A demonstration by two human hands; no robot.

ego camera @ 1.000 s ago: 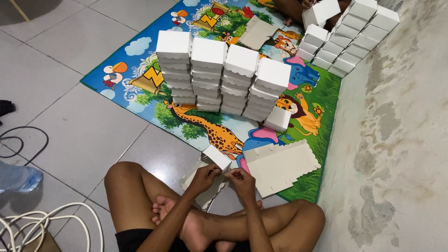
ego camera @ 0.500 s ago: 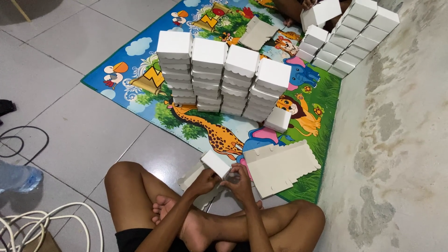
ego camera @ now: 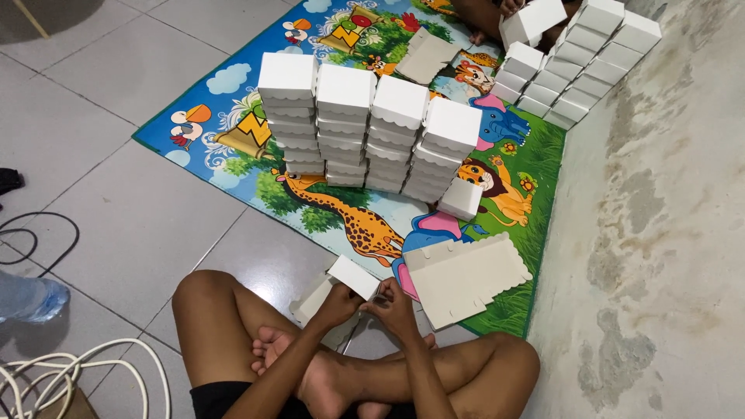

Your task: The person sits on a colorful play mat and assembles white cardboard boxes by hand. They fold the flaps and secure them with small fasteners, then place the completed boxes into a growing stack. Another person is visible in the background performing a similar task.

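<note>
I sit cross-legged on the tiled floor. Both my hands hold a white cardboard box blank (ego camera: 341,289) just above my ankles. My left hand (ego camera: 339,304) grips its near left side, and my right hand (ego camera: 394,302) pinches the right flap, which stands folded up. A pile of flat white box blanks (ego camera: 464,276) lies just right of my hands on the edge of the animal play mat (ego camera: 233,159). Beyond it, stacks of finished white boxes (ego camera: 365,128) stand in a row on the mat, with a single box (ego camera: 462,199) at their right foot.
Another person's hands hold a white box (ego camera: 534,20) at the top, beside a second set of stacked boxes (ego camera: 582,62) along the rough concrete wall (ego camera: 667,233). Cables (ego camera: 46,372) and a plastic bottle (ego camera: 27,299) lie at the lower left.
The box blank has been folded further, with its flap now raised between my hands. The other person's box at the top shifted slightly.
</note>
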